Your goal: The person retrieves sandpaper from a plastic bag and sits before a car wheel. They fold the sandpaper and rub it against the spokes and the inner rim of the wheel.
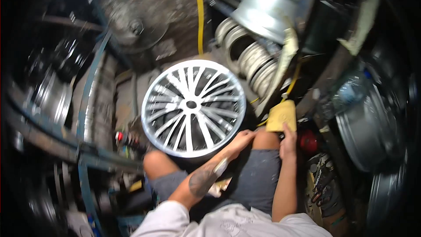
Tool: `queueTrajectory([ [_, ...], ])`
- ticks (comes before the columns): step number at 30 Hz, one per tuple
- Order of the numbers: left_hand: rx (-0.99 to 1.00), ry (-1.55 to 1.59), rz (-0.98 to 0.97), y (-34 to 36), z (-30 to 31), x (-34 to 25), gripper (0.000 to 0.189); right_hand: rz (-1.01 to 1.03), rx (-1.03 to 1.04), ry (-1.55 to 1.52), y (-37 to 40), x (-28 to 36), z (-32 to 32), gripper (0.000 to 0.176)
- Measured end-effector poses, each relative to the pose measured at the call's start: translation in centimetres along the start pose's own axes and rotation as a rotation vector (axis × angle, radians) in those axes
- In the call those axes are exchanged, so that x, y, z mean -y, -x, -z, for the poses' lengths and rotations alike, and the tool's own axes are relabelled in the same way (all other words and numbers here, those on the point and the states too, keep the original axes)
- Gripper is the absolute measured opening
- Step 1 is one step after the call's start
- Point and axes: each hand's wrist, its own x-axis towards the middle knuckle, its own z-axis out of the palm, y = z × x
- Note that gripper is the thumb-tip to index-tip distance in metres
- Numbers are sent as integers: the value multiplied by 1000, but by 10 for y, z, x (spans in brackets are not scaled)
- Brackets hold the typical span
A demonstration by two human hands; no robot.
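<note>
On my feed the wheel (191, 111) lies face up in the middle of the frame, its silver spokes spreading from a dark center hole. I see the right hand (287, 140) right of center, pinching the lower edge of a yellow sheet (281, 116) above the right knee (265, 140). The left hand (242, 141) is just beside the wheel's lower-right edge, its fingertips close to that knee; they are blurred, so I cannot tell whether they grip anything. In the upper right I have a silver rim (266, 8) above a row of dusty rims (258, 61), and another large rim (366, 131) stands at the right. A yellow strip (200, 15) runs down from the top edge. What looks like a fan (136, 27) sits dimly at upper left, beyond a blue frame (90, 88).
</note>
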Motion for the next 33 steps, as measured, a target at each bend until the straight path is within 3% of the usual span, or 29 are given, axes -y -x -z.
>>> queueTrajectory([
  [2,39,-28,37,8,1,-32,27,42,73,-92,5,-1,8,44],
  [6,85,-277,-151,41,-18,-61,26,-6,66,-278,23,11,4,44],
  [8,263,-254,-228,76,-44,-80,27,126,80,-197,30,16,-7,42],
  [9,352,-480,-296,102,-61,-100,28,63,72,-123,39,23,-8,38],
  [10,440,-633,-543,107,-74,-85,30,109,91,-90,45,24,-11,35],
  [11,504,-894,-619,118,-82,-94,34,100,69,49,60,41,-22,32],
  [12,492,-950,-605,129,-85,-88,36,31,159,53,70,54,-27,31],
  [14,415,-951,-717,131,-66,-64,30,277,304,328,68,47,-7,37],
  [16,278,-951,-719,147,-30,-70,30,351,357,256,88,58,-18,41],
  [19,58,-840,-554,177,27,-101,30,128,499,129,87,55,-27,48],
  [20,74,-713,-378,186,45,-120,49,94,509,103,88,53,-45,48],
  [22,-161,-552,-753,170,81,-91,82,261,618,274,66,22,-54,50],
  [23,-134,-396,-637,171,88,-90,93,538,660,583,56,20,-60,51],
  [24,-98,-239,-517,173,97,-98,104,367,746,488,64,29,-81,43],
  [25,-130,-194,-375,177,100,-111,103,191,806,399,72,37,-102,34],
  [26,-87,-19,-390,168,109,-103,75,50,852,249,71,29,-110,30],
  [28,-127,-75,-437,164,124,-115,40,106,888,288,70,31,-122,26],
  [29,-102,74,-382,163,133,-116,19,238,858,337,71,43,-130,27],
  [31,-216,42,-372,167,150,-127,20,243,647,320,77,37,-115,19],
  [32,-265,81,-363,170,161,-130,20,118,584,379,79,39,-87,17],
  [33,-348,-11,-462,169,174,-128,22,109,553,475,85,33,-58,11],
])
